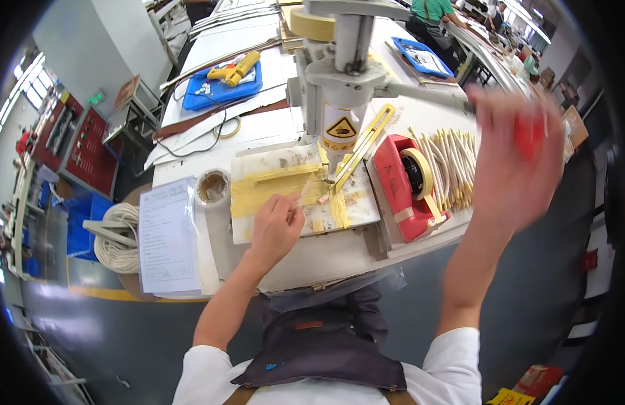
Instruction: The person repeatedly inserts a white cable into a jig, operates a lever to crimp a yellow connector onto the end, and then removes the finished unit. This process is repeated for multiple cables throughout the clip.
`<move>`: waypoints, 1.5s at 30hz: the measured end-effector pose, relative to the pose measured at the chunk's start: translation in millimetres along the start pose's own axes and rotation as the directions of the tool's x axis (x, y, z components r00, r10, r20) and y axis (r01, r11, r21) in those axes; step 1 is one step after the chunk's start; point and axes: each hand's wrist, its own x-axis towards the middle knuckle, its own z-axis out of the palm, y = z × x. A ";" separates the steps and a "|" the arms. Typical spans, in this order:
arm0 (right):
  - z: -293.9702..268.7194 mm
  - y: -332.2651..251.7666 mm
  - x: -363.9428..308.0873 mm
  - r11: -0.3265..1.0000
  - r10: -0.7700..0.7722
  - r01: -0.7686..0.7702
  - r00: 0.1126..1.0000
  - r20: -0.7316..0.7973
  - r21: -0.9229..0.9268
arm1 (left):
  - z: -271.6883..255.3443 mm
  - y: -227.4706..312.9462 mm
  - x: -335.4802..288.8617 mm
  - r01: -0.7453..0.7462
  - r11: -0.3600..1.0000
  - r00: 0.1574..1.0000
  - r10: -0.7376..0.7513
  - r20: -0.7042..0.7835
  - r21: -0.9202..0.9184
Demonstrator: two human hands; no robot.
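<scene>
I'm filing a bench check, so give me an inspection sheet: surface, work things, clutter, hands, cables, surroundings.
Surface: white table; base plate patched with yellow tape.
Work things: grey press, red tape dispenser, bundle of pale cords.
Clutter: blue tray with yellow gun-shaped tool; paper sheet.
Hands: left hand over the base plate, apparently pinching a thin pale strip; right hand raised, blurred, with something red, grip unclear.
Cables: dark cable looping over the table.
Surroundings: person in green, red cabinet, blue crate.

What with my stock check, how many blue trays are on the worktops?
2: one tray left of the press; another tray beyond it, to the right. Others may be hidden.
</scene>
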 end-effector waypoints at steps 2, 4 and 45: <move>10.9 3.2 51.3 0.999 0.045 -0.044 0.996 -0.079 0.009 | 0.7 -3.6 -2.8 0.081 0.996 0.992 -0.084 -0.089 -0.037; -12.4 13.9 92.9 0.982 0.120 -0.137 0.984 0.130 0.129 | 3.7 -0.7 3.3 0.117 0.988 0.983 -0.130 -0.133 -0.102; -18.9 -13.7 -124.7 0.759 -0.165 0.189 0.982 0.097 -0.623 | 3.1 -11.8 -5.8 0.197 0.941 0.967 -0.233 -0.104 -0.276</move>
